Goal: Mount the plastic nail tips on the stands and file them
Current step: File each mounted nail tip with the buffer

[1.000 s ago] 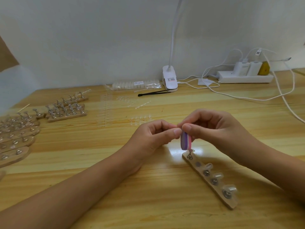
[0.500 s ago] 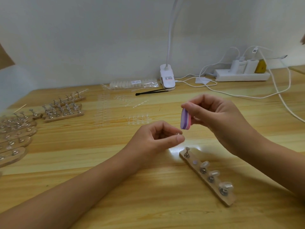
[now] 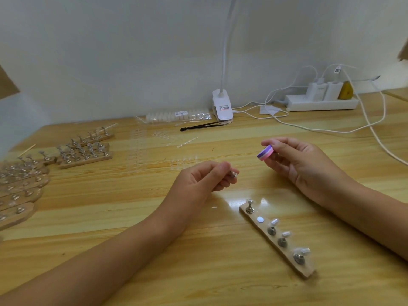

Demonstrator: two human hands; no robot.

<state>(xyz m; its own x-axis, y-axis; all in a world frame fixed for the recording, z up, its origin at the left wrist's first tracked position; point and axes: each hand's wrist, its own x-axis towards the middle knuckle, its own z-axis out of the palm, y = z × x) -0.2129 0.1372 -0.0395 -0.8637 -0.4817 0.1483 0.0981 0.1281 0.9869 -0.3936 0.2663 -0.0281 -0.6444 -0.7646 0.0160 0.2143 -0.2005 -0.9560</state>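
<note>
My left hand (image 3: pixel 205 180) pinches a small metal stand with a clear nail tip (image 3: pixel 233 174) between thumb and fingers, above the table. My right hand (image 3: pixel 295 160) grips a pink and purple nail file block (image 3: pixel 265 153), held up and to the right of the left hand. A wooden stand strip (image 3: pixel 278 239) lies in front of both hands. It carries a bare metal stand (image 3: pixel 249 206) at its far end, an empty magnet spot (image 3: pixel 260 219), and three stands with clear nail tips (image 3: pixel 273 223).
More wooden strips with metal stands (image 3: pixel 84 151) lie at the left, some overlapping at the table's left edge. Clear nail-tip sheets (image 3: pixel 163 151), a bag of tips (image 3: pixel 176 114), black tweezers (image 3: pixel 202 126), a clip lamp (image 3: pixel 222 107), and a power strip (image 3: pixel 321 102) with cables sit farther back.
My right hand lifted the file block away from the strip, up and to the right. My left hand stayed low with the stand and tip pinched; the two hands moved apart.
</note>
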